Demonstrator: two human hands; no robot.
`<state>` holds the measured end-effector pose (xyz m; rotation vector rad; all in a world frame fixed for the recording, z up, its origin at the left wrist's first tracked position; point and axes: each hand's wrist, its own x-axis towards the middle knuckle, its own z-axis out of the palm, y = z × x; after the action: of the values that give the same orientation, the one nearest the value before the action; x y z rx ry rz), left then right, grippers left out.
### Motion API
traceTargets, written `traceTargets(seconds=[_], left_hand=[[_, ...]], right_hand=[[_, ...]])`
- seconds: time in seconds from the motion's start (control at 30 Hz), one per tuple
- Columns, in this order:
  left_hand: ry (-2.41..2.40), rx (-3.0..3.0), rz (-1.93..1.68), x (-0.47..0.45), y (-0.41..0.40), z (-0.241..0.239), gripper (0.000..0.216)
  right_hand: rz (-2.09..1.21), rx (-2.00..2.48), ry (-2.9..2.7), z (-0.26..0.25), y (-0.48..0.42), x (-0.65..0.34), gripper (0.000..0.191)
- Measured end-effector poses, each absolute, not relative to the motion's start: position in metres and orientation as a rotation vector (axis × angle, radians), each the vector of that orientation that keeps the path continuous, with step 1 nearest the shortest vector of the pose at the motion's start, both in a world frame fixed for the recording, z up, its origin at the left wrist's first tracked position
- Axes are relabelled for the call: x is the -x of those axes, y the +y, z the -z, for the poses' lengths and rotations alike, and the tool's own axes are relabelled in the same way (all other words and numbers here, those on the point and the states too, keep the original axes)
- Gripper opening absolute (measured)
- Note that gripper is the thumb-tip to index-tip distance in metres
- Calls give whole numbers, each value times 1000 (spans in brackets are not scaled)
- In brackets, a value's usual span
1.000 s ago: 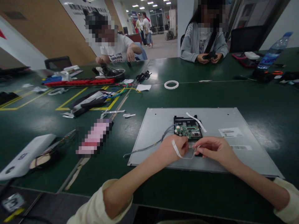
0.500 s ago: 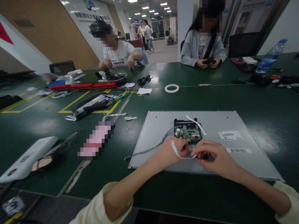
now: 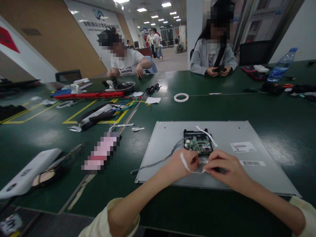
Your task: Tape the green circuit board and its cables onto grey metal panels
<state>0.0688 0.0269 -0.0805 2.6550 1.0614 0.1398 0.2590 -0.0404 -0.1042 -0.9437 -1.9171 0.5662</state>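
A flat grey metal panel [image 3: 163, 138] lies on the table before me. On it sits a green circuit board [image 3: 197, 144] in a black frame, with grey cables [image 3: 163, 160] running off to the left and a white tape strip [image 3: 207, 135] across the frame's right side. My left hand [image 3: 184, 164] is closed at the board's near edge; whatever its curled fingers hold is hidden. Another strip of white tape [image 3: 185, 163] clings to the back of that hand. To its right, my right hand [image 3: 225, 168] pinches the free end of this strip between thumb and fingertips.
A white tape roll [image 3: 181, 97] lies beyond the panel. Left are a phone [image 3: 102, 153], tape scraps [image 3: 137, 129], a white case-like device [image 3: 29, 171] and bundled wires [image 3: 133, 100]. Two people sit across the table; a water bottle [image 3: 282, 65] stands at the far right.
The view has tilted up slightly, so everything sits lower in the picture. My right fingers have drawn closer together on the tape end. The left hand stays closed in place.
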Motion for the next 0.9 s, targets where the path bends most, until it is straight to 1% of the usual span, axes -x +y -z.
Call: traceTargets(seconds=[0.2, 0.53, 0.63, 0.77, 0.9], left_hand=[[1004, -2593, -182, -66, 30, 79, 18], [952, -2542, -201, -64, 31, 77, 19], [934, -2547, -212, -63, 31, 79, 18], [939, -2543, -190, -61, 32, 83, 16], [842, -2523, -144, -59, 34, 77, 16]], right_hand=[[-690, 797, -1993, 99, -41, -261, 14], [-873, 749, -1941, 96, -42, -261, 16], [-884, 764, -1922, 95, -42, -262, 18], [-854, 822, -1825, 93, -42, -261, 16], [-784, 955, -1673, 93, -40, -264, 16]])
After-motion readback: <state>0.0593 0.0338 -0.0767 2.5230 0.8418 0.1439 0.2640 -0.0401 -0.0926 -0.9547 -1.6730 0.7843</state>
